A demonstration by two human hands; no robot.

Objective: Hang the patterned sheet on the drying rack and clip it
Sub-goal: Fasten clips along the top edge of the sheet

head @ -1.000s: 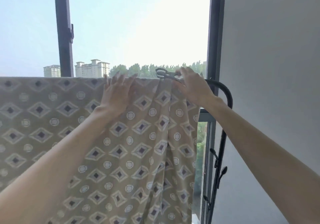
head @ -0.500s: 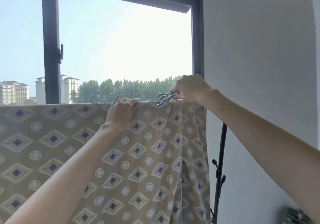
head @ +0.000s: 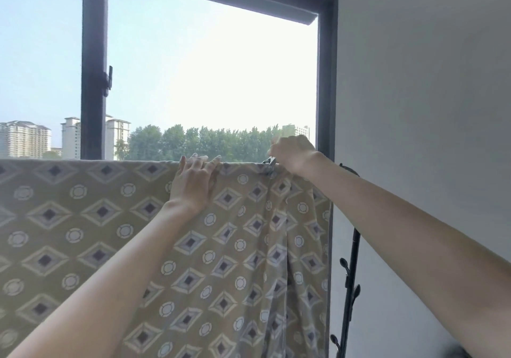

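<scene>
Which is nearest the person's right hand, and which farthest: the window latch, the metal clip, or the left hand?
1. metal clip, held in the right hand at the sheet's top edge.
2. left hand, further left on the sheet's top.
3. window latch, high up, far left.

Right hand (head: 293, 154) pinches clip (head: 269, 163) on sheet (head: 110, 233) (patterned) — left hand (head: 192, 186) presses it.

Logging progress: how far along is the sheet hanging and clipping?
Done: the tan diamond-patterned sheet hangs over the black metal drying rack. In hand: the right hand holds a grey metal clip at the bunched top edge; the left hand rests on the fabric beside it. Left: seating the clip (unconfirmed) and letting go.
</scene>
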